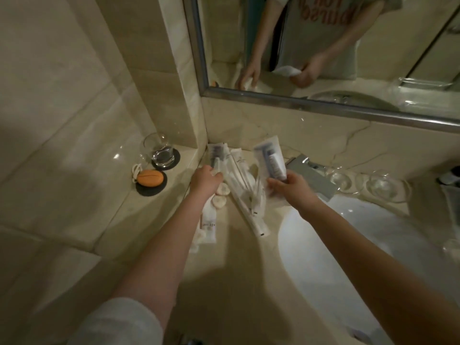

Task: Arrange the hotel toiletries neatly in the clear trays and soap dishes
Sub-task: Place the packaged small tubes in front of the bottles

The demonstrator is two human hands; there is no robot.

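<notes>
Right hand (290, 186): closed on a clear razor packet (270, 161), held upright above the counter (224, 257), thumb across its lower edge. Left hand (205, 179): fingers curled onto a clear packet (217, 155) with a dark item inside, leaning in the corner below the mirror (323, 46); a firm grip or just a touch, cannot tell. Between the hands: a loose heap of long white sachets (245, 195), fanned out on the counter. Just under the left wrist: two round soaps (220, 195), touching, and a flat white sachet (207, 222) nearer the body. Left of the left hand, on a raised ledge: glass (159, 151) on a dark coaster, orange oval (150, 177) on another. Right of the right hand: tap (308, 173), then clear dishes (368, 183) by the wall. Below the right forearm: basin (348, 245).
</notes>
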